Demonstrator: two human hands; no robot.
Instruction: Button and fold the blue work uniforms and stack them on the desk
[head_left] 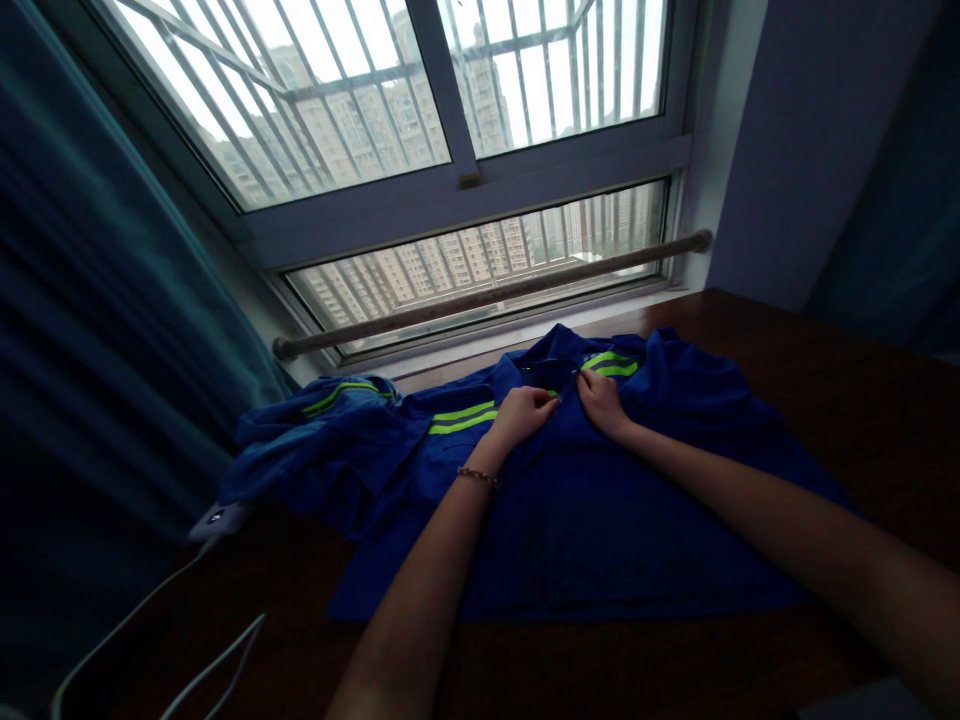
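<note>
We see a blue garment with yellow-green stripes spread on the dark bench, across the lower middle of the frame. Both hands are at its neck opening. The step in hand, as we judge it, is working the cloth edges there: the fingers of the right hand are pinched shut on the edge at the opening's right, and those of the left hand look drawn together on the cloth at its left. The next move, we think, calls for a light hold on both edges at once, so that neither slips.

We cannot make out the fingertips of the left hand, nor whether a zip or button lies between the hands. The opening's inside is dark. The garment's right side sinks into shadow, partly behind the right forearm. Both forearms are cut off by the frame, as is the white cable at lower left.
</note>
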